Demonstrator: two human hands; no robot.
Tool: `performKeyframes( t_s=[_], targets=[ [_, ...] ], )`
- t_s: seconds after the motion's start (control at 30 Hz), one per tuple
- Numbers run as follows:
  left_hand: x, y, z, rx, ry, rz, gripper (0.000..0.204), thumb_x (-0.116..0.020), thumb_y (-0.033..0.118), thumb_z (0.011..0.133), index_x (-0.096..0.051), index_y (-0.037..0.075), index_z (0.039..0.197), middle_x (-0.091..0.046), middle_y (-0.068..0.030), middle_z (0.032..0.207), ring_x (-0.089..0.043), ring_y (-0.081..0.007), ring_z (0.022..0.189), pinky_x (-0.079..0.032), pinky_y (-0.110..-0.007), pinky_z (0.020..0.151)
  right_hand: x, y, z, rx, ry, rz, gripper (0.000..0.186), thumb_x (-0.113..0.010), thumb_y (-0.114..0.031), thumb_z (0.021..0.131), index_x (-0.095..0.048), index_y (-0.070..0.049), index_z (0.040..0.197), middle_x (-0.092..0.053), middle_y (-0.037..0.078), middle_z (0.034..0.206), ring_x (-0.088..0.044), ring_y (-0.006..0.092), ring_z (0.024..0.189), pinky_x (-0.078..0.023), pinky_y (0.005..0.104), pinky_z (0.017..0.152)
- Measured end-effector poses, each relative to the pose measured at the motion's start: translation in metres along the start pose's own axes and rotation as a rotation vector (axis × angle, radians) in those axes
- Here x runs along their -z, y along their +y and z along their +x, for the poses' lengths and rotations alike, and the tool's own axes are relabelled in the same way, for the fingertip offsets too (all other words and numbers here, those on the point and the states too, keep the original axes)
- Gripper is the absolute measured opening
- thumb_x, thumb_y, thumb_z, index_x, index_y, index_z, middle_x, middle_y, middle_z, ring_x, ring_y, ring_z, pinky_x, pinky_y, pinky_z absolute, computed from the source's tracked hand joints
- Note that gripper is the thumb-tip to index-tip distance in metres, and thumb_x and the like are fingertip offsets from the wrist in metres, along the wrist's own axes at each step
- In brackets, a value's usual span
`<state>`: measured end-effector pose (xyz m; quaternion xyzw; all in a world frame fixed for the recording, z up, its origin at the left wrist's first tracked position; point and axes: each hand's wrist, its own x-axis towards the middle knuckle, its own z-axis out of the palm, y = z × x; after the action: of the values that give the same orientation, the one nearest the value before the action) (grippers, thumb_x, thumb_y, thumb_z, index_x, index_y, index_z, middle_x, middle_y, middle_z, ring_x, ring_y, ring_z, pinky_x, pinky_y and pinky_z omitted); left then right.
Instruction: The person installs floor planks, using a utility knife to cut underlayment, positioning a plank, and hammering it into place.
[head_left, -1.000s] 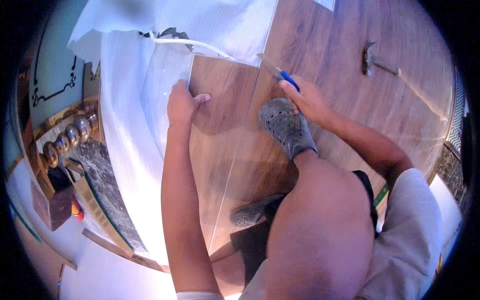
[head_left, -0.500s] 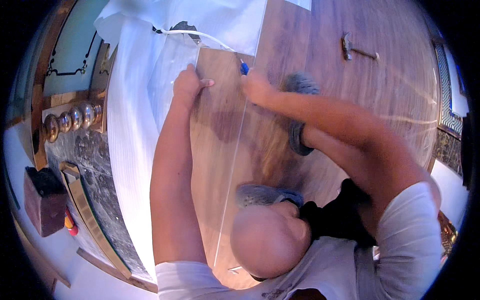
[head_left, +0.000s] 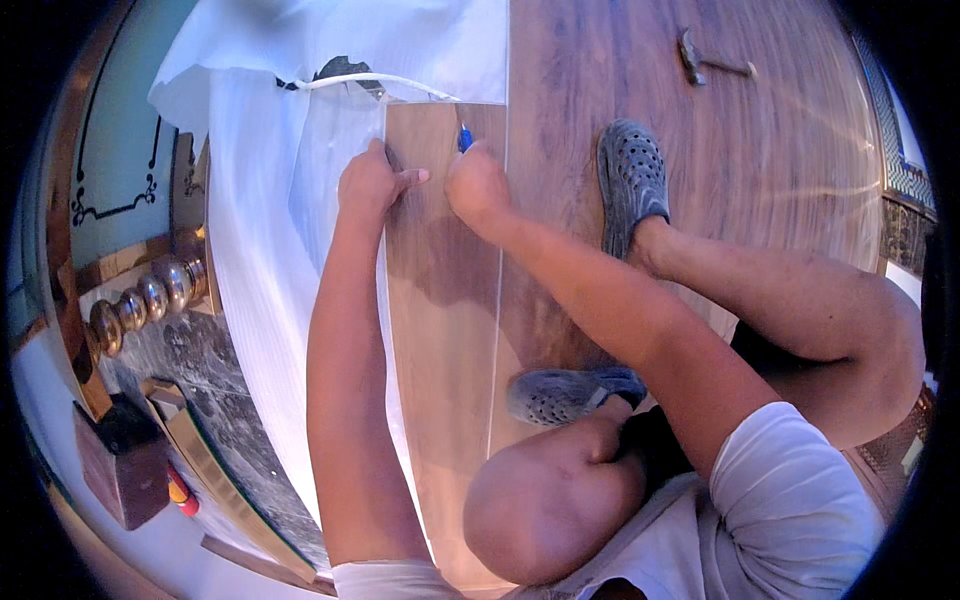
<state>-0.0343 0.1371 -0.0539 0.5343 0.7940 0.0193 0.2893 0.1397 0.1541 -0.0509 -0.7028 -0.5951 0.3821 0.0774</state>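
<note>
A light wooden floor plank (head_left: 440, 330) lies lengthwise on white underlay sheet (head_left: 270, 250), beside the laid wooden floor (head_left: 760, 150). My left hand (head_left: 372, 183) presses flat on the plank's left edge near its far end. Just to its right, my right hand (head_left: 478, 183) is shut on a blue-tipped pencil (head_left: 464, 137), whose tip rests on the plank near the far end. I squat over the plank, with grey perforated clogs (head_left: 632, 178) on the laid floor.
A hammer (head_left: 702, 62) lies on the floor at the far right. A white cable (head_left: 370, 82) curves across the underlay beyond the plank. At the left stand a dark marble step (head_left: 200, 390), gold trim with round knobs (head_left: 140, 300) and a brown box (head_left: 118, 465).
My right hand swung from the plank's right side leftward to its far end, beside my left hand. My head shifted, and the right foot now appears to the right of the hands.
</note>
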Motion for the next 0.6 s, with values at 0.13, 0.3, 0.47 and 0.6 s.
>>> performKeyframes(
  t_s=[0.13,0.3,0.47,0.6],
  targets=[
    [0.007,0.008,-0.003,0.002,-0.016,-0.017,0.078,-0.09,0.057,0.066,-0.061,-0.002,0.108,-0.073,-0.025,0.102,-0.071,-0.0425,0.1,-0.055,-0.049,0.084,-0.003,0.003,0.007,0.016,0.012,-0.01,0.031,-0.052,-0.022,0.101,-0.054,0.008,0.11,-0.069,0.035,0.103,-0.068,0.0505,0.101,-0.055,0.0567,0.088],
    [0.013,0.007,-0.003,0.006,-0.038,-0.03,0.078,-0.091,0.058,0.064,-0.062,-0.002,0.104,-0.073,-0.0244,0.097,-0.071,-0.0421,0.095,-0.055,-0.049,0.082,0.004,-0.009,0.001,0.095,-0.03,-0.157,0.024,-0.059,-0.01,0.095,-0.054,0.007,0.111,-0.072,0.031,0.103,-0.073,0.0449,0.098,-0.059,0.0515,0.086],
    [0.011,0.005,0.001,-0.014,-0.032,-0.013,0.078,-0.09,0.059,0.063,-0.063,-0.002,0.102,-0.073,-0.0243,0.094,-0.071,-0.0422,0.093,-0.055,-0.049,0.081,-0.005,-0.009,0.01,-0.003,-0.034,-0.118,0.027,-0.061,-0.013,0.095,-0.054,0.005,0.113,-0.072,0.03,0.104,-0.072,0.0443,0.101,-0.059,0.0505,0.087],
    [0.014,0.009,0.0,0.009,-0.043,-0.005,0.075,-0.09,0.058,0.063,-0.064,-0.001,0.101,-0.073,-0.0241,0.093,-0.071,-0.0424,0.093,-0.055,-0.049,0.081,-0.006,-0.014,0.006,-0.043,-0.03,-0.122,0.028,-0.063,-0.014,0.094,-0.054,0.004,0.114,-0.072,0.029,0.104,-0.072,0.0436,0.103,-0.059,0.052,0.087]
  ],
)
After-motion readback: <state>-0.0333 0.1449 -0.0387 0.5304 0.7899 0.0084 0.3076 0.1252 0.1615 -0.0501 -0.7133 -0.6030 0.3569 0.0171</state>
